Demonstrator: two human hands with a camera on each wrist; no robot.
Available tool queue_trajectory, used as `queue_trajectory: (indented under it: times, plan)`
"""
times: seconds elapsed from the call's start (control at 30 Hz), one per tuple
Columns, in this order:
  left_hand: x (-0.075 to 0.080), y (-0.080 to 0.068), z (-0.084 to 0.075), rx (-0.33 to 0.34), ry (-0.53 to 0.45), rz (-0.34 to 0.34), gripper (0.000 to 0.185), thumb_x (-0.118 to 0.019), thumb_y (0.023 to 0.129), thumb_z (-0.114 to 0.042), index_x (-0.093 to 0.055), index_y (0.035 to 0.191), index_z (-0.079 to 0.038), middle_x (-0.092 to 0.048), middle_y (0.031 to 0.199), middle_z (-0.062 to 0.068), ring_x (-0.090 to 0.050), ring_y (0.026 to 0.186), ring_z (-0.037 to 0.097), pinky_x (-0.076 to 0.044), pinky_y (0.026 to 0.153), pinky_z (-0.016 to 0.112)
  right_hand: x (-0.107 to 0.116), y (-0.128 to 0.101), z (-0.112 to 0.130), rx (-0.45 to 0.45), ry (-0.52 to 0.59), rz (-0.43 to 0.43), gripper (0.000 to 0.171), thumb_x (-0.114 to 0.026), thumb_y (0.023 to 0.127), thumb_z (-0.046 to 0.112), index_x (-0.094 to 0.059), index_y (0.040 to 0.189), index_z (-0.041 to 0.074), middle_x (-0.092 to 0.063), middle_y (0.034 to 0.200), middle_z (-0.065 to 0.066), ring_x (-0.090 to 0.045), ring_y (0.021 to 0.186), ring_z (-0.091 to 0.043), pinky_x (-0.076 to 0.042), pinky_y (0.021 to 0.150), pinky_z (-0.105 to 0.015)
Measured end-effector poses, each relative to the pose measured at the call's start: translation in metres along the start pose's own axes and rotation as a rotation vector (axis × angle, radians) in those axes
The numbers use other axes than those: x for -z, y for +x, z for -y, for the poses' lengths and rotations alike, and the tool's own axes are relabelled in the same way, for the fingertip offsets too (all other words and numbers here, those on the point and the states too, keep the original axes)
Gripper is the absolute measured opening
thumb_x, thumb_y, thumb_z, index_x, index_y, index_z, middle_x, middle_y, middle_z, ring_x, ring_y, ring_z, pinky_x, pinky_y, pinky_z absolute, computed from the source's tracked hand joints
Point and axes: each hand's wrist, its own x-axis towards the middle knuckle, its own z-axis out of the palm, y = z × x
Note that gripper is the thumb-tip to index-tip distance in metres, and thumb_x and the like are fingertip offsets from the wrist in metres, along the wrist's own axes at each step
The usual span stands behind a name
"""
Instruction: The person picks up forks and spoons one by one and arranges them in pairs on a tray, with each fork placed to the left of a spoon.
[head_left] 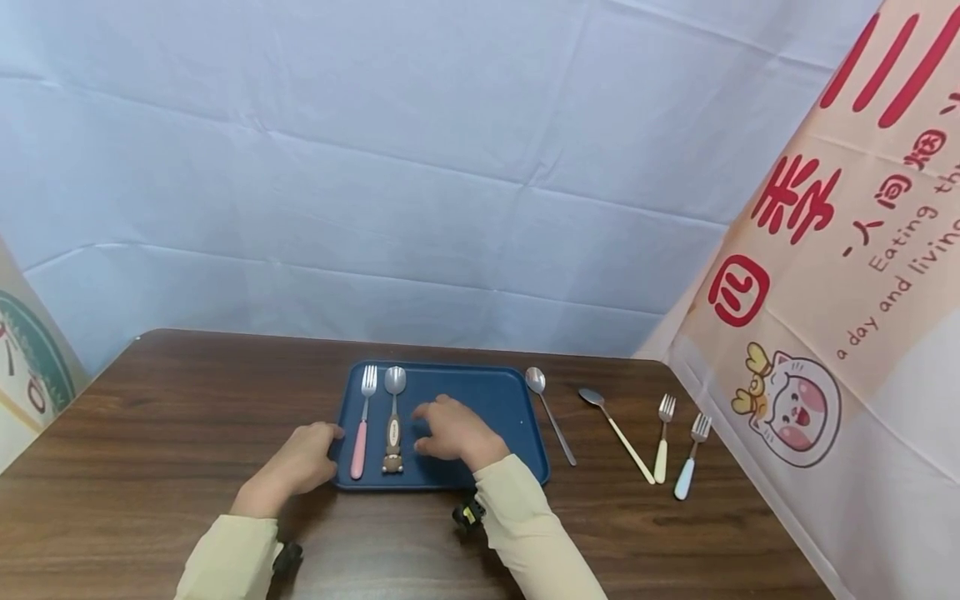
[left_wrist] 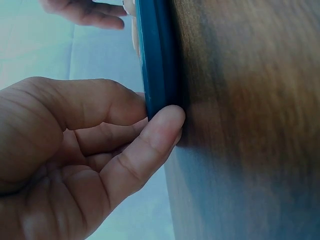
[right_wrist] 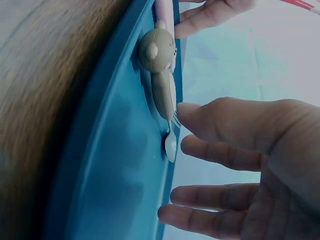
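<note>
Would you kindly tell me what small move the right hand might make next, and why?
Perhaps move the right hand toward the all-silver spoon: the hand is empty, and that spoon lies just right of the tray, which has bare room beside the pink fork and bear-handled spoon. The left hand pinches the tray's left rim.

The location appeared to be a staged tabletop set; the type of building could not be determined. A wood-grain table (head_left: pixel 187 400) stood before a pale, creased backdrop cloth (head_left: pixel 375 167). A printed cloth (head_left: pixel 885 383) bearing red Chinese characters, a cartoon figure (head_left: pixel 797 408) and the English words "a day and living" bounded the right side. A blue tray (head_left: pixel 483 387) suggested dining, while the wrist cameras (head_left: pixel 471 513) indicated a recording setup.
</note>
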Motion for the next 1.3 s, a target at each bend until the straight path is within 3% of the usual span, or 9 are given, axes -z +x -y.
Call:
queue_trajectory:
  times: [0.77,1.07,1.3]
  plan:
    - [-0.001,-0.002,0.0,-0.017,-0.005,-0.024,0.04,-0.061,0.076,0.007,-0.056,0.114,0.016,-0.054,0.116,0.03,-0.054,0.102,0.036,-0.045,0.083,0.05,0.001,-0.029,-0.038,-0.015,-0.038,-0.016,0.041,-0.068,0.084,0.023,-0.061,0.122,0.009,-0.053,0.12,-0.013,-0.051,0.109,-0.029,-0.045,0.086,-0.041]
    - [-0.001,-0.002,0.001,-0.025,-0.012,-0.027,0.04,-0.06,0.075,0.007,-0.056,0.114,0.016,-0.055,0.115,0.03,-0.054,0.104,0.038,-0.046,0.082,0.05,-0.003,-0.042,-0.06,0.014,-0.002,-0.102,0.037,-0.067,0.085,0.02,-0.062,0.119,0.006,-0.046,0.128,-0.023,-0.044,0.116,-0.041,-0.041,0.09,-0.049]
    - [-0.002,-0.002,0.002,-0.043,-0.01,-0.038,0.041,-0.059,0.073,0.009,-0.056,0.113,0.016,-0.055,0.114,0.03,-0.055,0.103,0.038,-0.047,0.081,0.048,-0.001,-0.052,-0.074,-0.01,0.012,-0.113,0.036,-0.067,0.085,0.018,-0.062,0.118,0.004,-0.046,0.128,-0.025,-0.043,0.117,-0.042,-0.041,0.09,-0.05]
